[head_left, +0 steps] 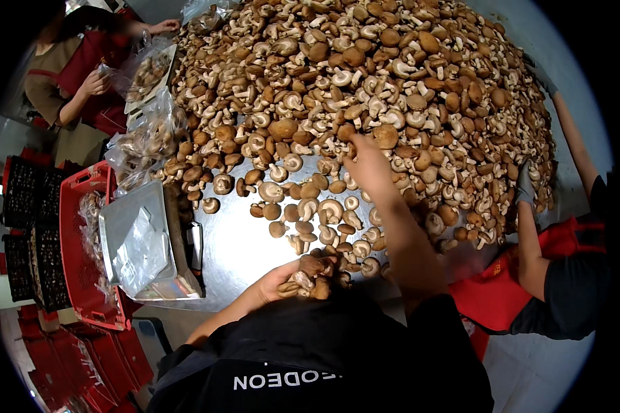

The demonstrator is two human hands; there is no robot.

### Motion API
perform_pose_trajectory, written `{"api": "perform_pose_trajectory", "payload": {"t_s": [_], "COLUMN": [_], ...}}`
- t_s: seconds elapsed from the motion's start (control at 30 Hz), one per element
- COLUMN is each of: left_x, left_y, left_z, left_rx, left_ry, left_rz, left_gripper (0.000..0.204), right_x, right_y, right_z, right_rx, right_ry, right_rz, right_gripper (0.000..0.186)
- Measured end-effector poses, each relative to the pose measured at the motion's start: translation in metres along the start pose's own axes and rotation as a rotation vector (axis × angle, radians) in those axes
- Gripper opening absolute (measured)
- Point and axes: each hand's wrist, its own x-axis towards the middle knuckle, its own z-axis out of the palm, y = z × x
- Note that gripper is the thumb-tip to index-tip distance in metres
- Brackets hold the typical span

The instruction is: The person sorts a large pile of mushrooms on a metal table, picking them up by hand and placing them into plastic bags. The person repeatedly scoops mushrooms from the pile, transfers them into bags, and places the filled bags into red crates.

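Note:
My left hand (pixel 277 282) is cupped around several brown mushrooms (pixel 315 268), close to my body at the near edge of the metal table (pixel 234 258). Farther off, my right hand (pixel 369 166) reaches to the front of a large mushroom pile (pixel 310 82). Its fingers are closed at a brown-capped mushroom (pixel 346 132), though the fingertips are partly hidden. Loose mushrooms (pixel 331 211), some cap up and others gills up, are scattered on the metal between my two hands.
A scale (pixel 110 248) with a clear plastic bag (pixel 143 244) on it stands at left, beside a red crate (pixel 83 275). Filled bags (pixel 148 141) lie behind it. One co-worker (pixel 93 65) handles bags at far left; another (pixel 530 268), gloved, reaches into the pile at right.

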Motion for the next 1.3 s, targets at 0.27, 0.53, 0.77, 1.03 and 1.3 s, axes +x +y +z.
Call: {"api": "perform_pose_trajectory", "payload": {"t_s": [0.27,0.53,0.77,1.03,1.3], "left_x": [-0.005,0.004,0.0,0.0,0.007], "left_y": [-0.003,-0.003,-0.001,-0.003,-0.004], "left_z": [-0.034,-0.023,-0.028,-0.047,-0.069], "left_rx": [-0.063,-0.131,-0.204,-0.071,-0.01], "left_ry": [-0.143,-0.137,-0.14,-0.017,0.029], "left_rz": [0.051,-0.019,-0.05,-0.034,-0.079], "left_gripper": [0.047,0.05,0.048,0.047,0.045], "right_x": [-0.025,-0.102,-0.119,-0.113,-0.115], "right_y": [0.006,0.014,0.052,0.041,-0.006], "right_z": [0.019,0.02,0.021,0.011,0.004], "right_rx": [-0.111,-0.063,1.13,2.199,1.063], "right_ry": [0.058,0.123,-0.023,-0.421,-0.166], "right_rz": [-0.162,-0.173,0.461,0.622,0.529], "right_gripper": [0.039,0.033,0.016,0.022,0.022]}}
